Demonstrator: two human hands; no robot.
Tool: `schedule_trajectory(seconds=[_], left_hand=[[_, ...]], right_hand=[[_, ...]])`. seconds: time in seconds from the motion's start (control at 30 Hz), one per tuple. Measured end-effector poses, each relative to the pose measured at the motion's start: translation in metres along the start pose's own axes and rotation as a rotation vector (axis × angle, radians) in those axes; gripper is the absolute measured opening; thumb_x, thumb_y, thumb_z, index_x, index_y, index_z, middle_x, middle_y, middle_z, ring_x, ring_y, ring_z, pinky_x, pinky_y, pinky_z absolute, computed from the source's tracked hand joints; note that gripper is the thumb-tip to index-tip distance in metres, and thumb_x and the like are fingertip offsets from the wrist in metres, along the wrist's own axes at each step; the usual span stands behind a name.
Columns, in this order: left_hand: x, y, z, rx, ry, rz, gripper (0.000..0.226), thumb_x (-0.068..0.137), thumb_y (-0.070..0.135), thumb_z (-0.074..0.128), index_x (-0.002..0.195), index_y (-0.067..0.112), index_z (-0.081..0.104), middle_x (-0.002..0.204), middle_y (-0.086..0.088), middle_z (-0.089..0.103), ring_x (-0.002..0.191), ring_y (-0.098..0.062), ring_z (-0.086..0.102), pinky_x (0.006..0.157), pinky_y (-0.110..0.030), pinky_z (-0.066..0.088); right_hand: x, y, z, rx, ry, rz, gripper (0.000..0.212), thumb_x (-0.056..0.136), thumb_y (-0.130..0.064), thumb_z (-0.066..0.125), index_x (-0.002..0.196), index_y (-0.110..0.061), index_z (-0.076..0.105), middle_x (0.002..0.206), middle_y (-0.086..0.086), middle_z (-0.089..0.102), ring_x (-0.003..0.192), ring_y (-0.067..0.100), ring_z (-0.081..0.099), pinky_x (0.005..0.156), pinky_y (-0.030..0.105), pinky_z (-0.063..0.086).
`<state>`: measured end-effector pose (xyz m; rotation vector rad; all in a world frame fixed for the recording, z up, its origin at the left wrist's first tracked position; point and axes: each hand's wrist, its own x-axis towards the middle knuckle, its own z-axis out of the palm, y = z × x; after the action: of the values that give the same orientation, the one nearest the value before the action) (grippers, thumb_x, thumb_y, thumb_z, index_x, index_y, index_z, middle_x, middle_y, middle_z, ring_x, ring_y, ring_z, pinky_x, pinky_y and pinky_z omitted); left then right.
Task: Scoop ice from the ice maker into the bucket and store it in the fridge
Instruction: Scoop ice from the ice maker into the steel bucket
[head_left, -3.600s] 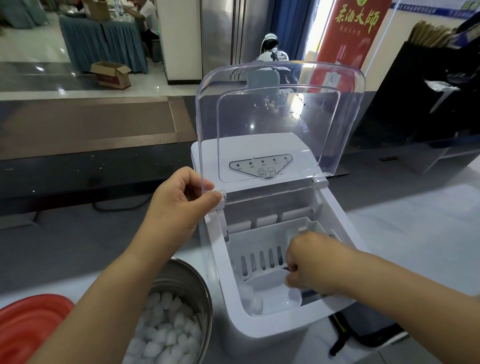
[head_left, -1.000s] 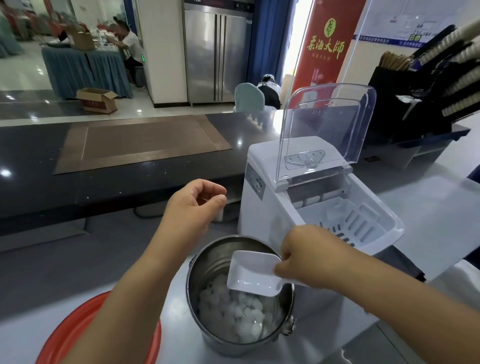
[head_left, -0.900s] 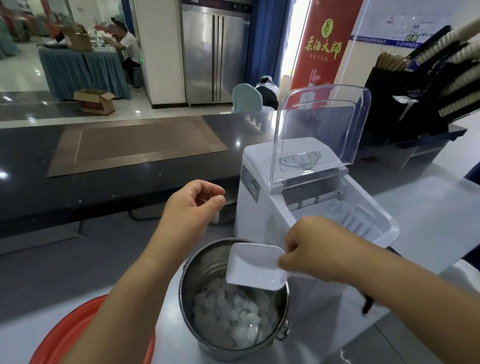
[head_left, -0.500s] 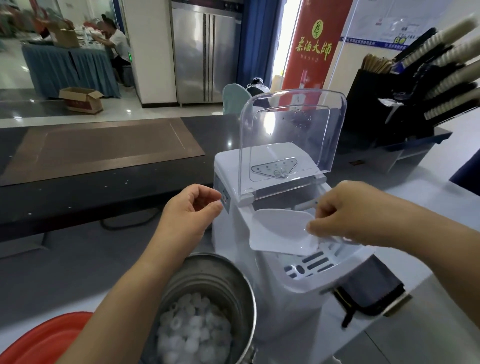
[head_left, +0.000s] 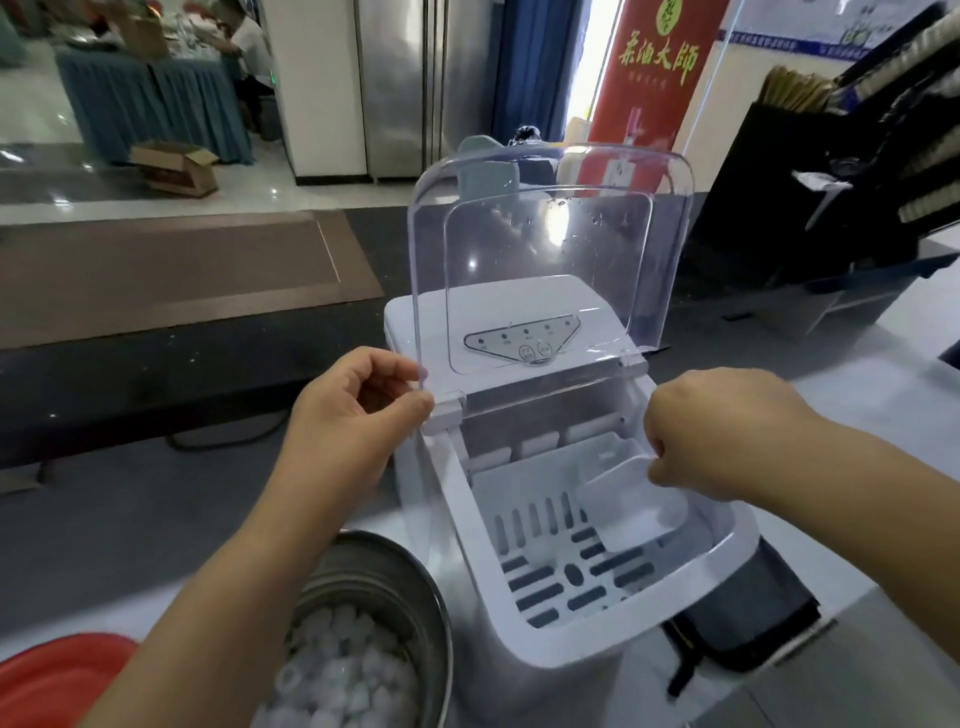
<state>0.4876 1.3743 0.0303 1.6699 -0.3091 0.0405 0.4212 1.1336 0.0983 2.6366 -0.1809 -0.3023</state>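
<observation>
Ice (head_left: 337, 670) is nowhere near the right hand (head_left: 722, 431), which is curled round the white scoop (head_left: 634, 504) down in the ice maker's (head_left: 561, 649) basket (head_left: 524, 493); the basket looks bare. The left hand (head_left: 353, 415) pinches the corner of the clear lid (head_left: 550, 249), which stands open. To the near left, the steel bucket (head_left: 431, 597) on the surface (head_left: 857, 395) is well filled with the ice. Scooping looks about done; the bucket has not yet gone in the fridge.

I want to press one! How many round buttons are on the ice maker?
2. The left button and right button sit side by side on the grey panel atop the ice maker, seen through the open lid. Its other sides are hidden.
</observation>
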Motion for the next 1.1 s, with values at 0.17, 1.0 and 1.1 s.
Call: schedule_trajectory(seconds=[0.17, 1.0, 1.1], left_hand=[[0.002, 0.005, 0.004, 0.044, -0.028, 0.002, 0.015, 0.081, 0.011, 0.067, 0.089, 0.024, 0.066, 0.08, 0.005, 0.066, 0.07, -0.005, 0.061, 0.063, -0.011, 0.049], [0.005, 0.003, 0.018, 0.165, 0.01, 0.055, 0.017, 0.083, 0.003, 0.063, 0.085, 0.019, 0.066, 0.082, -0.002, 0.063, 0.071, -0.015, 0.057, 0.062, -0.012, 0.048], [0.004, 0.002, 0.019, 0.167, 0.016, 0.048, 0.016, 0.083, 0.003, 0.063, 0.084, 0.019, 0.066, 0.081, 0.0, 0.063, 0.072, -0.018, 0.056, 0.061, -0.013, 0.048]], right_hand=[[0.019, -0.01, 0.007, 0.032, -0.044, -0.145, 0.022, 0.082, -0.037, 0.059, 0.068, -0.024, 0.048, 0.064, -0.006, 0.043, 0.057, 0.014, 0.044, 0.052, 0.026, 0.039], [0.034, -0.033, 0.047, 0.649, -0.418, -0.377, 0.028, 0.085, -0.032, 0.064, 0.06, -0.02, 0.06, 0.051, -0.007, 0.059, 0.042, 0.002, 0.058, 0.035, 0.01, 0.036], [0.039, -0.028, 0.041, 0.668, -0.386, -0.342, 0.023, 0.085, -0.029, 0.065, 0.064, -0.018, 0.063, 0.059, -0.004, 0.064, 0.046, 0.006, 0.062, 0.036, 0.01, 0.039]])
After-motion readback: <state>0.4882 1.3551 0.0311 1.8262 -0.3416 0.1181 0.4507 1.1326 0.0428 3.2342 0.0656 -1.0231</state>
